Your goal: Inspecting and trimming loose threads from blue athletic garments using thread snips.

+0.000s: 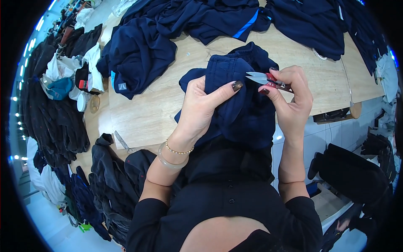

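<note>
A navy garment (252,113) with a gathered, stitched waistband hangs over the table's near edge toward my lap. My left hand (205,101) grips its waistband, thumb on the front and the other fingers hidden behind the cloth. In my right hand (291,90) is a pair of red-handled thread snips (268,80), held between thumb and fingers. The two blades point left and stand slightly apart, close to the waistband's right side. Whether a thread lies between them is too small to tell.
More navy garments (142,54) are heaped along the far side of the wooden table (147,113), one with a bright blue stripe. Dark clothes (54,122) hang at the left, near a round white-lidded container (82,102). At the right stands a black-covered seat (350,172).
</note>
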Tool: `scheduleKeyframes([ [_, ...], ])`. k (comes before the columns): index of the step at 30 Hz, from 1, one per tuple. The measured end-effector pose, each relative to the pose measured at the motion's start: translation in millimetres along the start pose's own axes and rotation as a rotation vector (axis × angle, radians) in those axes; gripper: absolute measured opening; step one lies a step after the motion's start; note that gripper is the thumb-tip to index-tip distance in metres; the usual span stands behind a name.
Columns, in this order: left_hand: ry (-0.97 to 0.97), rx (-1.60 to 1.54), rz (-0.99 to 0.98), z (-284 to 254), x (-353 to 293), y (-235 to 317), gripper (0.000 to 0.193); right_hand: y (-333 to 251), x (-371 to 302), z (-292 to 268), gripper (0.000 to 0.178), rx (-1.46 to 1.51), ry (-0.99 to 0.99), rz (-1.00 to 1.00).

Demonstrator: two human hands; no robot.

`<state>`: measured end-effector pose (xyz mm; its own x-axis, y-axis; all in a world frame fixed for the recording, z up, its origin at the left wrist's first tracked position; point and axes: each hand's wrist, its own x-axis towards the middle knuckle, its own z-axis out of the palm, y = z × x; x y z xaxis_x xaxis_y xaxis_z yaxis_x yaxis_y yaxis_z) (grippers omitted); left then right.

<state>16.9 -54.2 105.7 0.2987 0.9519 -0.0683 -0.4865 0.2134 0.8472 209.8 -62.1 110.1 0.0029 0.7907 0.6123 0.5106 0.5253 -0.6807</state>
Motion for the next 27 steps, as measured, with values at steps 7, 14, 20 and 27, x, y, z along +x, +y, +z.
scheduleKeyframes([
  [7,0.01,-0.004,-0.001,3,3,-2,0.016,0,3,8,0.025,-0.016,0.02,-0.032],
  [14,0.003,0.003,0.004,2,3,-2,0.016,1,3,6,0.023,0.029,0.022,0.014],
  [20,0.003,0.019,0.002,2,3,-2,0.017,3,2,7,0.024,0.021,0.019,0.039],
  [27,-0.005,0.025,0.012,1,3,-4,0.017,6,0,8,0.024,0.062,0.012,0.026],
])
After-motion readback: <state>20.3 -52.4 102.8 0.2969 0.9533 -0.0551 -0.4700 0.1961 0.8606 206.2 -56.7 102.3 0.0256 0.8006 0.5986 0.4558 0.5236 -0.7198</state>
